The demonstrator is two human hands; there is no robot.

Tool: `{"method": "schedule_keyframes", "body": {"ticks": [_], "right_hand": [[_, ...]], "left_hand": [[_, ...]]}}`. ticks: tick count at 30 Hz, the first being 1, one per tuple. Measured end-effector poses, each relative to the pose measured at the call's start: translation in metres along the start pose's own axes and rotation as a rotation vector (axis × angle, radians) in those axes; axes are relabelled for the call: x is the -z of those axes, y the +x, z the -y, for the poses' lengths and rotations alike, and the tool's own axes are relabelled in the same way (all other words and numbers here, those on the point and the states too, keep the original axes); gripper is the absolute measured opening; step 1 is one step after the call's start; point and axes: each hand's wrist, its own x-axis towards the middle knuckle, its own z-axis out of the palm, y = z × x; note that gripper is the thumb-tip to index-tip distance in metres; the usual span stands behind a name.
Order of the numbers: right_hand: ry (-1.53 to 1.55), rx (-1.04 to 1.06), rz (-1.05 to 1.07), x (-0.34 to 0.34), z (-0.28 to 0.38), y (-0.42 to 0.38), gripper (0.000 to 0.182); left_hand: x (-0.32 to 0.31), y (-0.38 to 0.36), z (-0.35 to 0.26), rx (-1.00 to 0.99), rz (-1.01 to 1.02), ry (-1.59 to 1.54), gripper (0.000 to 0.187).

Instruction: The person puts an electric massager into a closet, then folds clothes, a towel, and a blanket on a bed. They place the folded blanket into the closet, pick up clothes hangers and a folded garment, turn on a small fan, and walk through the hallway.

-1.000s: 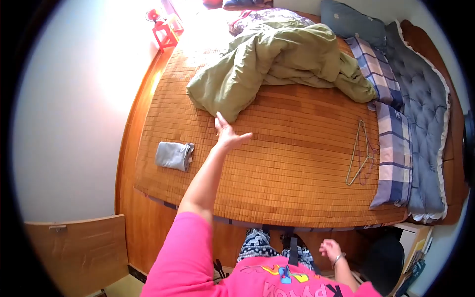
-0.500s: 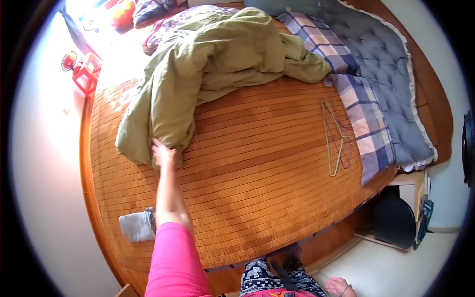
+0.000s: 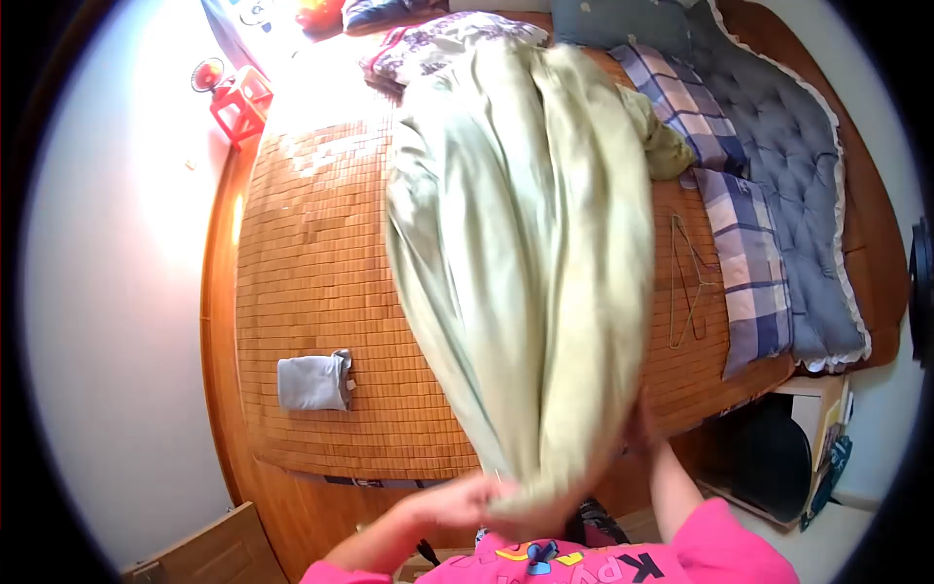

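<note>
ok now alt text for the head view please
A green quilt stretches over a slatted bed mat toward a person in pink, whose left hand grips its near end; the right hand is blurred beside it. A folded grey cloth lies left, checked pillows right.

Over the middle of the brown slatted bed mat [image 3: 321, 282] runs the pale-green cloth quilt [image 3: 525, 253], its near end reaching past the mat's front edge. Behind the quilt's far end lies the purple-and-white patterned cloth bundle [image 3: 448, 41]. Left of the quilt, near the front, rests the folded grey cloth [image 3: 313, 382]. Right of the quilt lie thin wire hangers [image 3: 672, 282], then the near blue-and-white plaid pillow [image 3: 747, 263], with the far plaid pillow [image 3: 683, 105] behind. The grey-blue tufted cushion [image 3: 808, 204] sits between these pillows and the brown headboard [image 3: 880, 282]. Beyond the mat's far left side stands the red stool [image 3: 251, 85].
</note>
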Motion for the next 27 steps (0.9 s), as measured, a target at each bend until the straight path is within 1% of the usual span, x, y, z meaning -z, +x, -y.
{"method": "schedule_keyframes", "body": {"ticks": [1, 2, 4, 5, 6, 8, 9, 11, 12, 13, 14, 15, 16, 17, 18, 20, 21, 22, 23, 24, 25, 26, 27], "right_hand": [[0.092, 0.023, 0.050, -0.033, 0.023, 0.014, 0.063], [0.170, 0.046, 0.103, -0.061, 0.039, 0.027, 0.063], [0.275, 0.104, 0.181, -0.104, 0.062, 0.036, 0.063], [0.317, 0.139, 0.207, -0.119, 0.071, 0.034, 0.063], [0.349, 0.180, 0.229, -0.133, 0.083, 0.031, 0.064], [0.362, 0.252, 0.208, -0.124, 0.090, 0.014, 0.065], [0.342, 0.285, 0.159, -0.105, 0.089, 0.000, 0.066], [0.253, 0.328, -0.017, -0.040, 0.067, -0.038, 0.068], [0.157, 0.360, -0.126, 0.015, 0.044, -0.047, 0.061], [0.119, 0.288, -0.240, 0.024, 0.032, -0.094, 0.059], [0.049, 0.255, -0.255, 0.070, 0.003, -0.098, 0.057], [0.098, 0.131, -0.233, 0.087, -0.018, -0.115, 0.055], [0.074, 0.076, -0.388, 0.122, -0.052, -0.105, 0.053], [0.060, 0.072, -0.473, 0.140, -0.082, -0.098, 0.051], [0.058, 0.050, -0.507, 0.144, -0.098, -0.091, 0.050], [0.060, 0.104, -0.448, 0.127, -0.074, -0.074, 0.048], [0.038, 0.181, -0.403, 0.118, -0.045, -0.061, 0.047], [-0.004, 0.297, -0.358, 0.103, 0.004, -0.055, 0.046], [-0.061, 0.438, -0.320, 0.088, 0.067, -0.052, 0.045], [-0.128, 0.602, -0.290, 0.068, 0.139, -0.065, 0.044], [-0.191, 0.781, -0.269, 0.043, 0.212, -0.095, 0.043], [-0.247, 0.958, -0.254, 0.014, 0.280, -0.142, 0.042], [-0.279, 1.135, -0.245, -0.018, 0.342, -0.206, 0.041]], "left_hand": [[-0.014, -0.009, 0.022, 0.235, 0.279, -0.157, 0.024], [-0.030, -0.014, 0.032, 0.085, 0.337, -0.098, 0.033], [-0.031, -0.027, 0.063, 0.359, 0.241, -0.469, 0.041], [-0.034, -0.034, 0.054, 0.391, 0.021, -0.636, 0.049], [-0.033, -0.035, 0.061, 0.418, -0.064, -0.675, 0.054], [-0.024, -0.045, 0.081, 0.343, -0.096, -0.395, 0.058], [-0.026, -0.055, 0.086, 0.331, -0.103, -0.387, 0.058], [-0.029, -0.077, 0.087, 0.499, -0.205, 0.026, 0.064], [-0.028, -0.090, 0.114, 0.449, -0.234, 0.076, 0.068], [-0.030, -0.102, 0.147, 0.456, -0.344, 0.054, 0.066], [-0.029, -0.106, 0.166, 0.463, -0.448, 0.028, 0.065], [-0.033, -0.099, 0.157, 0.540, -0.497, 0.102, 0.063], [-0.038, -0.091, 0.146, 0.618, -0.543, 0.177, 0.061], [-0.028, -0.083, 0.163, 0.658, -0.584, 0.269, 0.059], [-0.015, -0.072, 0.159, 0.634, -0.585, 0.299, 0.059], [0.003, -0.051, 0.150, 0.636, -0.642, 0.608, 0.055], [0.018, -0.035, 0.124, 0.659, -0.665, 0.857, 0.048], [0.030, -0.018, 0.083, 0.540, -0.649, 1.147, 0.044], [0.040, -0.001, 0.036, 0.441, -0.689, 1.391, 0.033], [0.070, 0.020, -0.017, 0.384, -0.682, 1.634, 0.029], [0.092, 0.036, -0.083, 0.220, -0.938, 1.986, 0.025], [0.090, 0.038, -0.157, 0.058, -1.113, 1.940, 0.026], [0.072, 0.031, -0.242, -0.139, -1.246, 1.860, 0.028]]}}
